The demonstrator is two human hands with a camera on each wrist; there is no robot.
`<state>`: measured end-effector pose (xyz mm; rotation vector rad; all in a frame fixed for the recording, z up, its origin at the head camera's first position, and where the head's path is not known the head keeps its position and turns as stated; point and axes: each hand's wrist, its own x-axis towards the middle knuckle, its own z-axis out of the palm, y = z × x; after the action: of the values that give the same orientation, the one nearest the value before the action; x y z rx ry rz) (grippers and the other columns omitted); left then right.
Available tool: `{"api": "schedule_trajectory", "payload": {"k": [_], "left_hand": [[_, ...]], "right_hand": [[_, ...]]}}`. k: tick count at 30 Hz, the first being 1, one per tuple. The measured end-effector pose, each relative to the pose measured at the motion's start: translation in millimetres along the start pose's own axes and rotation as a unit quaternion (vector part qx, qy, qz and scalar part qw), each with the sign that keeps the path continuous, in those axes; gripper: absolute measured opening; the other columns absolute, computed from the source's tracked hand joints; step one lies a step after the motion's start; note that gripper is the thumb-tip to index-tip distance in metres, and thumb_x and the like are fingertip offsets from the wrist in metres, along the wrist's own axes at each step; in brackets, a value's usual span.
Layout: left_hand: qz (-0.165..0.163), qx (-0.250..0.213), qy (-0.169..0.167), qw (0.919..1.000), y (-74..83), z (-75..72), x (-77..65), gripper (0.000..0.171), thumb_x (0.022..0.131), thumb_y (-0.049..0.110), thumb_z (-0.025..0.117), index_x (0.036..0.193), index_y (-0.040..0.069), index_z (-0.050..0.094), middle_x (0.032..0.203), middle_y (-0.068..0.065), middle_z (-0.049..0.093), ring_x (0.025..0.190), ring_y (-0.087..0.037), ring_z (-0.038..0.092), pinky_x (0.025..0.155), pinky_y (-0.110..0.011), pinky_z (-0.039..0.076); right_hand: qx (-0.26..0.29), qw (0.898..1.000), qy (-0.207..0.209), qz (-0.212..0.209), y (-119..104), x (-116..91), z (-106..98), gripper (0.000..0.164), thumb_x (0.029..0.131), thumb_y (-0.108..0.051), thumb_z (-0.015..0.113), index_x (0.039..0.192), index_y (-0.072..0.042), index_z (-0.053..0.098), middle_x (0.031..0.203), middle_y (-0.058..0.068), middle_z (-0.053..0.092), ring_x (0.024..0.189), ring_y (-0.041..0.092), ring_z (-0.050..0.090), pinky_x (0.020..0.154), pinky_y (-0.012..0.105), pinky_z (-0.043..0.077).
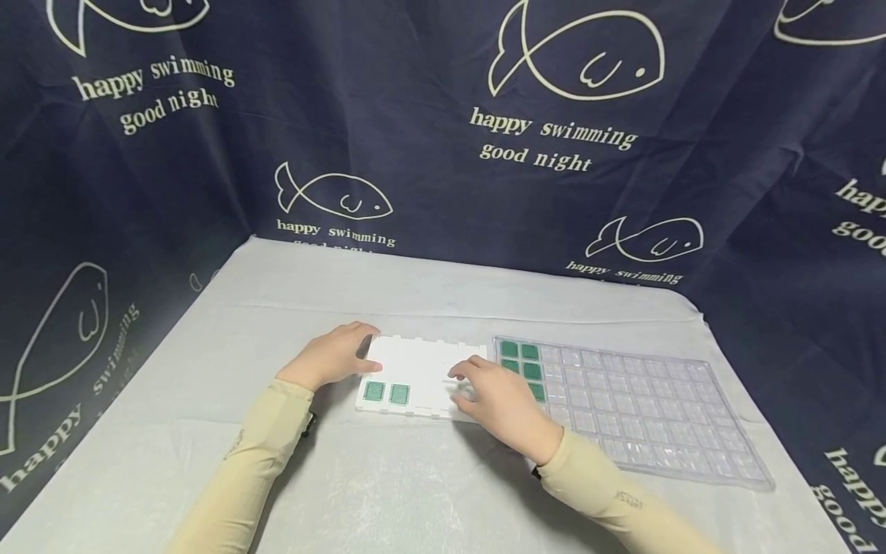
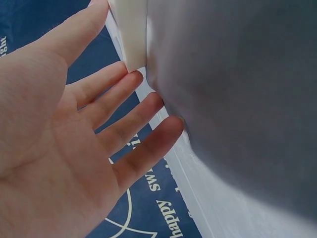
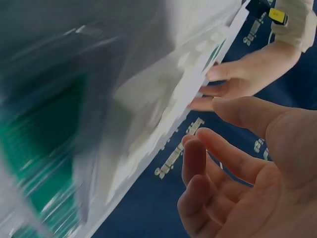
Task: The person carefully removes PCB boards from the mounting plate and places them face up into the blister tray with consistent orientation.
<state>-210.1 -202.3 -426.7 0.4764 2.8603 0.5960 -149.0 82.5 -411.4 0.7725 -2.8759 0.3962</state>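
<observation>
A flat white board (image 1: 415, 358) with notched edges lies on the table. Two green square chips (image 1: 398, 394) sit in its near left corner. At the board's left end rests my left hand (image 1: 337, 355), thumb on the top face; in the left wrist view its fairly straight fingers touch the white edge (image 2: 132, 37). Over the board's right part hovers my right hand (image 1: 508, 404), thumb and bent fingers apart. I see nothing held between them in the right wrist view. Beside it, a clear compartment tray (image 1: 692, 469) holds several green chips (image 1: 530, 352) at its left end.
The pale tabletop (image 1: 360, 477) extends in front of the board and behind it. Dark blue curtains (image 1: 429, 100) with fish prints enclose the back and sides. The tray reaches toward the table's right edge, partly under my right forearm.
</observation>
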Motion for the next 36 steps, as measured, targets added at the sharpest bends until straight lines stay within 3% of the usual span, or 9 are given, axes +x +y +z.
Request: {"api": "schedule_trajectory", "payload": {"k": [13,19,36], "left_hand": [[0.001,0.008,0.003,1.0,-0.8,-0.2,1.2,0.066,0.091,0.039,0.076,0.144,0.007,0.053,0.149,-0.016,0.056,0.138,-0.04,0.052,0.11,-0.062,0.046],[0.002,0.006,0.002,1.0,-0.4,-0.7,1.1,0.064,0.091,0.038,0.076,0.142,0.007,0.054,0.148,-0.015,0.057,0.138,-0.039,0.052,0.11,-0.061,0.046],[0.004,-0.005,-0.004,1.0,-0.7,-3.1,1.4,0.064,0.091,0.037,0.076,0.142,0.007,0.054,0.148,-0.016,0.057,0.139,-0.039,0.051,0.112,-0.06,0.044]], "right_hand": [[-0.017,0.998,-0.026,-0.053,-41.7,31.2,21.6,0.028,0.087,-0.026,0.079,0.111,-0.013,0.074,0.102,0.0,0.072,0.086,0.016,0.072,0.064,0.032,0.059],[-0.038,0.996,-0.046,-0.06,-54.6,39.8,27.5,0.027,0.085,-0.024,0.081,0.109,-0.012,0.075,0.093,-0.001,0.069,0.076,0.012,0.065,0.056,0.026,0.052],[-0.074,0.994,-0.041,-0.068,-59.2,42.8,37.7,0.019,0.083,-0.023,0.081,0.095,-0.011,0.073,0.08,-0.002,0.061,0.062,0.006,0.052,0.05,0.021,0.045]]}}
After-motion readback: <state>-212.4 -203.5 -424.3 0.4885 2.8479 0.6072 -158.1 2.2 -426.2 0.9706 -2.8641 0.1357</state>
